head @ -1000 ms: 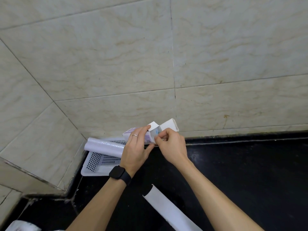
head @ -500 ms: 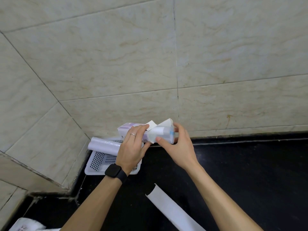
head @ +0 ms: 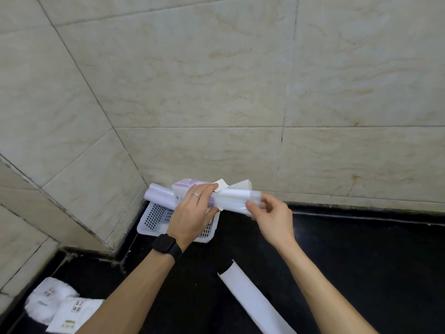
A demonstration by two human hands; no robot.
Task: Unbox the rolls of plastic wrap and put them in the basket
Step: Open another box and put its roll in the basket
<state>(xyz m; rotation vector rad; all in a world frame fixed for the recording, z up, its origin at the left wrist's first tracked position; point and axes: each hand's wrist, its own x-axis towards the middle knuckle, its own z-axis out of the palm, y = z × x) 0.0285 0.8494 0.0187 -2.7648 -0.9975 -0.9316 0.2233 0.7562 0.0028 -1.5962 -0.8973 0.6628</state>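
Observation:
My left hand (head: 193, 210) grips a purple and white carton (head: 186, 186) with its end flaps open, held over the white perforated basket (head: 154, 219) in the counter's corner. A white roll of plastic wrap (head: 232, 201) sticks partway out of the carton's right end. My right hand (head: 271, 216) pinches that roll's right end. Another white roll (head: 159, 196) lies across the basket's far-left rim, against the wall.
A long white sheet or tube (head: 252, 302) lies on the black counter (head: 361, 261) between my forearms. White packaging with printed labels (head: 55, 307) sits at the bottom left. Tiled walls (head: 216, 92) close the corner behind the basket.
My right hand has moved right, drawing the roll farther out of the carton. My left hand keeps holding the carton over the basket.

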